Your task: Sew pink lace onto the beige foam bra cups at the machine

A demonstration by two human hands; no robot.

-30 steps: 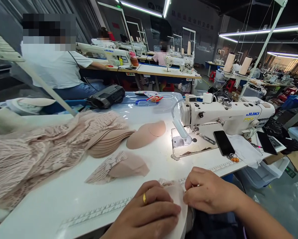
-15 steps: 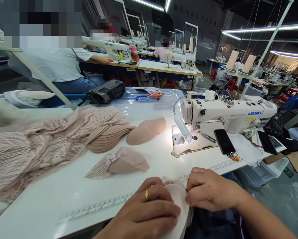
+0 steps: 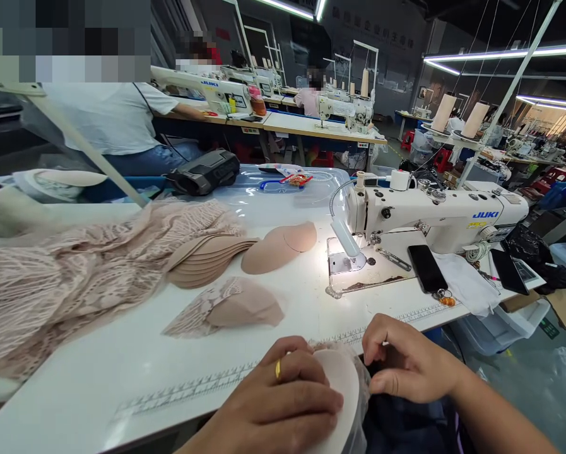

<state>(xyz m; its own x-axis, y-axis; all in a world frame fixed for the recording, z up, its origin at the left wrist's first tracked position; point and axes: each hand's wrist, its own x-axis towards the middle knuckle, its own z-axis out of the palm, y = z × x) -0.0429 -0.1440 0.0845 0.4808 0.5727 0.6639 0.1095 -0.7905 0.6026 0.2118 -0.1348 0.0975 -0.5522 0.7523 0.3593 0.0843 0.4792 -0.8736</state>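
Note:
My left hand [image 3: 292, 397], with a gold ring, is closed on a pale foam bra cup [image 3: 342, 384] at the table's front edge. Sheer lace [image 3: 361, 372] shows round the cup's far and right edges. Just right of that lace is my right hand [image 3: 406, 362], its thumb and forefinger apart with a gap between them; the thumb tip is close against the lace edge. Farther in on the table lies another cup with lace over part of it [image 3: 245, 306]. Behind it sit a stack of beige cups [image 3: 207, 261] and a pair of beige cups [image 3: 277, 248].
A JUKI sewing machine [image 3: 434, 211] stands at the right, its lamp lit. Near it lie tweezers [image 3: 394, 258], a phone [image 3: 427, 269] and a white cloth [image 3: 467, 284]. Crumpled lace fabric [image 3: 74, 277] covers the left side. A co-worker [image 3: 107, 120] sits beyond.
My right hand's fingers have parted and come slightly away from the cup's edge. More of the cup and the lace beside it now shows. My left hand has stayed in place.

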